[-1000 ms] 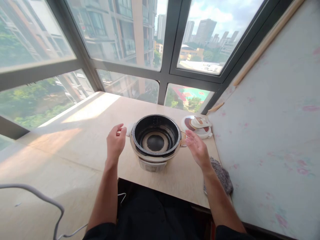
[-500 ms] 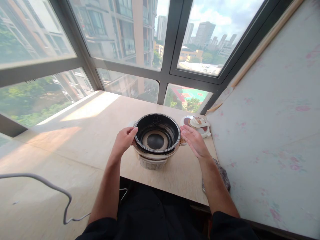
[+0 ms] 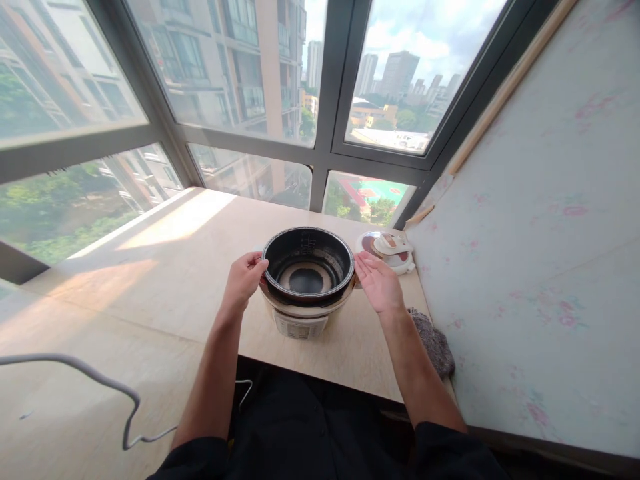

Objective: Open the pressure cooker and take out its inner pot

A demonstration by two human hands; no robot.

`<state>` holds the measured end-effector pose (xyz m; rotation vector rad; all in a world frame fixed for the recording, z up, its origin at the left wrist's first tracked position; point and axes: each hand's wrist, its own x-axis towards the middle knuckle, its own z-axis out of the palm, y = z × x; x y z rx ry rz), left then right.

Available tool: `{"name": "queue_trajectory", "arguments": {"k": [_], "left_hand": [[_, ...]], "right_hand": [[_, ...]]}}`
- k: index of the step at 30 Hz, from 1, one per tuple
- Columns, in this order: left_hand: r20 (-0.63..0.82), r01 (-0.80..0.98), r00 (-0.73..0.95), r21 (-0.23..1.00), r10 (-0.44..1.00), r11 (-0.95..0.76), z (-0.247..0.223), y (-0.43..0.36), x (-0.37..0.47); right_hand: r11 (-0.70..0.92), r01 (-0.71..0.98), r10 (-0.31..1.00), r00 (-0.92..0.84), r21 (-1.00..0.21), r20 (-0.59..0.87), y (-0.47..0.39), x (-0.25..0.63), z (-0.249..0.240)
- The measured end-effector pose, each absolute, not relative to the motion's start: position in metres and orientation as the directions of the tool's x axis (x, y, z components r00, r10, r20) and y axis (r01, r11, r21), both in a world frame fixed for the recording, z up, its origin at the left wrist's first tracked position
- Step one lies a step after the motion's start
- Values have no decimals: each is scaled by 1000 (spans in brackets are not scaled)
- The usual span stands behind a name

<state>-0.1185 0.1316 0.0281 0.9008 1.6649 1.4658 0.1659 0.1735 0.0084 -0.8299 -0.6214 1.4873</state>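
A white rice cooker (image 3: pixel 301 323) stands on the wooden table (image 3: pixel 165 280) near its front edge. Its black inner pot (image 3: pixel 307 267) is empty and sits in the cooker, the rim a little above the body. My left hand (image 3: pixel 243 280) curls its fingers over the pot's left rim. At the pot's right rim, my right hand (image 3: pixel 379 283) presses with fingers stretched forward. The cooker's white and brown lid (image 3: pixel 387 250) lies on the table just behind my right hand.
A grey cloth (image 3: pixel 433 340) lies at the table's right front corner against the pale flowered wall (image 3: pixel 540 253). A white cable (image 3: pixel 100 390) trails over the lower surface at the left. Large windows (image 3: pixel 240 73) close off the back.
Both hands have moved inward from beside the cooker and now rest on the pot's rim, left and right. The pot's rim looks slightly higher than before.
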Motion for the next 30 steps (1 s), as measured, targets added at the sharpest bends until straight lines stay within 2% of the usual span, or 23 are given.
{"name": "queue_trajectory", "arguments": {"k": [5,11,16,21,26,30], "left_hand": [[-35,-63,-483,998,875,5,38,131,-117],[72,-135,-463,979,883,-150,71,124,-109],[180,-175,-416,946,891,-273,103,112,-85],[300,-170,-302,917,905,-360,124,107,-44],[301,-279,-104,906,948,-318,117,104,7],[176,-387,69,912,982,-136,93,90,46]], "right_hand": [[-96,-664,992,1,-742,-129,180,169,23],[13,-678,1000,0,-735,18,183,174,52],[155,-615,986,54,-773,155,175,191,81],[342,-475,939,202,-811,278,152,228,108],[483,-316,839,435,-817,327,124,276,113],[449,-180,781,555,-875,287,98,319,90]]}}
